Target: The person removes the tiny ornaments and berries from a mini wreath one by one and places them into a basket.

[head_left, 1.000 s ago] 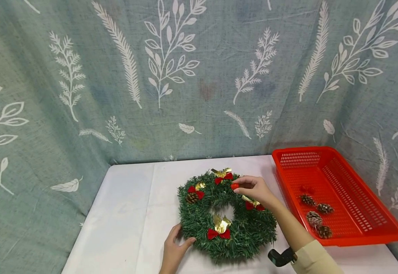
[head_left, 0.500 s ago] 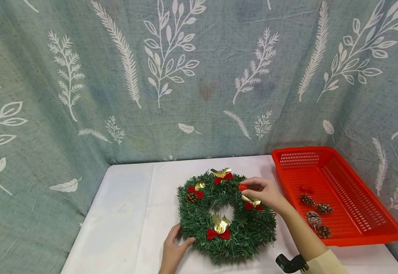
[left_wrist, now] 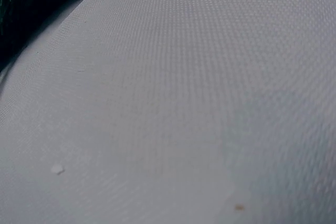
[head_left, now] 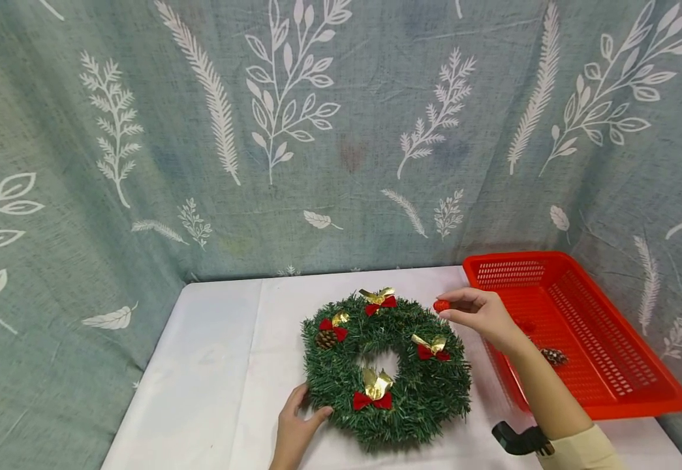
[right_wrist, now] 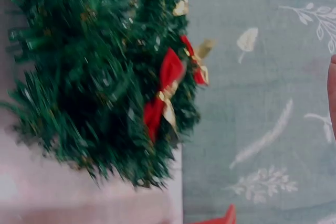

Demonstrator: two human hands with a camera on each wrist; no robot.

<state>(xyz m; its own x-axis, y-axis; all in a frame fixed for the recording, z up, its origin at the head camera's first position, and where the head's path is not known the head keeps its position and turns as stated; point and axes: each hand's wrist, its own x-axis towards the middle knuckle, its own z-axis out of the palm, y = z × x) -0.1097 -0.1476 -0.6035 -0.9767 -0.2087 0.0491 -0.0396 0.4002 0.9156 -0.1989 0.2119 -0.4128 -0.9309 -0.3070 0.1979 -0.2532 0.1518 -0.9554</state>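
Note:
A green Christmas wreath (head_left: 341, 372) lies on the white-covered table, trimmed with red bows (head_left: 372, 400), gold ribbon leaves and a pine cone (head_left: 325, 339). My left hand (head_left: 296, 427) holds its lower left edge, thumb and fingers spread around the rim. Off the upper right of the wreath, my right hand (head_left: 487, 316) pinches a small red ball ornament (head_left: 442, 305) between thumb and fingertips. The right wrist view shows the wreath's side with a red bow (right_wrist: 165, 95) and a sliver of finger at the right edge. The left wrist view is mostly white tablecloth (left_wrist: 173, 108).
A red plastic basket (head_left: 611, 326) stands at the right, with a pine cone (head_left: 554, 356) and small red balls (head_left: 525, 325) inside; my right forearm covers part of it. A patterned curtain (head_left: 341, 163) hangs behind the table (head_left: 211, 365).
My right hand has drawn away from the wreath to the right and up toward the basket, carrying the red ball ornament. My left hand stays at the wreath's edge.

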